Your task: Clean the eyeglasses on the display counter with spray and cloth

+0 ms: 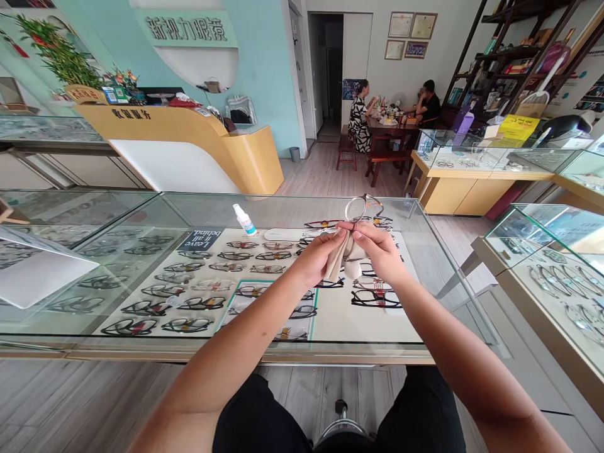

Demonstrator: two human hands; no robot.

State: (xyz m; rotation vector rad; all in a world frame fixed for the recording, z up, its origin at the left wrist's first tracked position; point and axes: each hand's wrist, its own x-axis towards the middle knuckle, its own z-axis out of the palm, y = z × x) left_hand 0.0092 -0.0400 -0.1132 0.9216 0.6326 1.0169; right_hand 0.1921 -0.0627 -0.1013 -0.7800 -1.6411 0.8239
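Observation:
Above the glass display case, my left hand is closed on a beige cleaning cloth. My right hand pinches a pair of eyeglasses close beside it, with the cloth pressed between the two hands. One round lens points upward, away from me; the other part of the frame hangs below my fingers. Fingertips of both hands meet near the bridge, so the exact grip there is partly hidden. A white spray bottle with a blue label stands on the glass to the left.
Rows of eyeglasses lie inside the case under the glass. A white laptop-like panel stands at the left. More display cases are on the right. Two people sit at a table in the back, past a wooden counter.

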